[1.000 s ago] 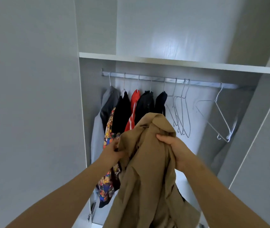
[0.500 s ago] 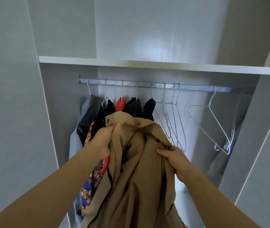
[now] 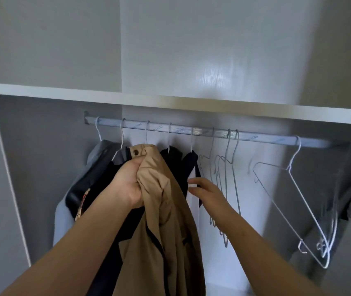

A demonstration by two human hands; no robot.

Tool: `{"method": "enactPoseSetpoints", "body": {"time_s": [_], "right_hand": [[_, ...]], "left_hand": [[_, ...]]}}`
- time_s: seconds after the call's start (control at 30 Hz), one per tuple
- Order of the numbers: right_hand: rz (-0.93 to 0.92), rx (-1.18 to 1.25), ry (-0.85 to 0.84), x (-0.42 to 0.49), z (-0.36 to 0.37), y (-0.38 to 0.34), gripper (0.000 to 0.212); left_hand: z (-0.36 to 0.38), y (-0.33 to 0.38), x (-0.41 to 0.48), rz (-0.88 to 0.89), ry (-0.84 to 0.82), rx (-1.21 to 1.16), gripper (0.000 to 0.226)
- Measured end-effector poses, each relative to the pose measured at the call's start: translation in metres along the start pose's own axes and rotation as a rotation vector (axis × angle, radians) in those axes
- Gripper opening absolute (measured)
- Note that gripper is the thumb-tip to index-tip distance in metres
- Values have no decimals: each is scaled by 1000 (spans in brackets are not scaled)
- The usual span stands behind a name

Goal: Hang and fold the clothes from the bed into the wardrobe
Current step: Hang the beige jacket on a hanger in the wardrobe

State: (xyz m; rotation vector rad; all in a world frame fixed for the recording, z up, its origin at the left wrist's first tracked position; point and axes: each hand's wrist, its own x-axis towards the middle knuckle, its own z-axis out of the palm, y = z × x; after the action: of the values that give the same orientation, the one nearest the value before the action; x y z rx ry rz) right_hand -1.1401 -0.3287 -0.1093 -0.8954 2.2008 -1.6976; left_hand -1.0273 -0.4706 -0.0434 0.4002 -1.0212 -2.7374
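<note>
left hand point(image 3: 128, 182): fingers curled tight round a bunched fold of the tan coat point(image 3: 166, 210), gripping it near its top edge.
right hand point(image 3: 207, 189): empty, fingers straight and slightly spread, held out to the right of the coat; the fingertips lie at the edge of the navy garment point(image 3: 191, 163), and contact cannot be told.
tan coat: raised inside the wardrobe point(image 3: 42, 157), in front of the hung clothes point(image 3: 93, 178); its top sits just below the rail point(image 3: 255, 137), and the rest drapes down between the two forearms, out of the frame at the bottom.
button point(image 3: 136, 152): brown, round, on the coat's top flap, just above the left hand.
rail: horizontal metal bar just under the white shelf point(image 3: 191, 102).
hung clothes: a grey garment point(image 3: 100, 149) at the far left, then a black garment point(image 3: 171, 155) and the navy one, on wire hooks along the rail's left half.
bare wire hangers point(image 3: 226, 178): a close cluster right of the navy garment, just beyond the right hand.
tilted hanger point(image 3: 298, 206): hangs apart from the cluster, nearer the rail's right end, askew.
</note>
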Motion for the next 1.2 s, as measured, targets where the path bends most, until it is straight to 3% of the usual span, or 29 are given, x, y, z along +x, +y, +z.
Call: {"method": "enactPoseSetpoints", "body": {"time_s": [0.13, 0.23, 0.3, 0.4, 0.5, 0.57, 0.8, 0.97, 1.2], "right_hand": [[58, -291, 151, 35, -3, 24, 46], [117, -378, 250, 43, -3, 43, 56], [126, -353, 298, 48, -6, 49, 60], [243, -76, 313, 54, -10, 51, 65], [394, 105, 351, 56, -13, 50, 50], [383, 56, 376, 56, -11, 46, 29], [251, 209, 415, 51, -4, 23, 13], [253, 194, 420, 33, 9, 18, 17], [257, 109, 500, -8, 29, 25, 30]], "left_hand": [[4, 10, 12, 24, 8, -7, 53], [3, 16, 17, 10, -30, -28, 63], [0, 21, 23, -23, -39, -53, 65], [-3, 27, 34, -61, -5, -53, 49], [-4, 30, 42, -70, 9, -33, 30], [-5, 33, 46, -72, 15, -4, 29], [-11, 39, 44, -81, 21, -7, 30], [-15, 38, 28, -63, 50, 14, 58], [-27, 36, 8, -27, 21, 39, 70]]}}
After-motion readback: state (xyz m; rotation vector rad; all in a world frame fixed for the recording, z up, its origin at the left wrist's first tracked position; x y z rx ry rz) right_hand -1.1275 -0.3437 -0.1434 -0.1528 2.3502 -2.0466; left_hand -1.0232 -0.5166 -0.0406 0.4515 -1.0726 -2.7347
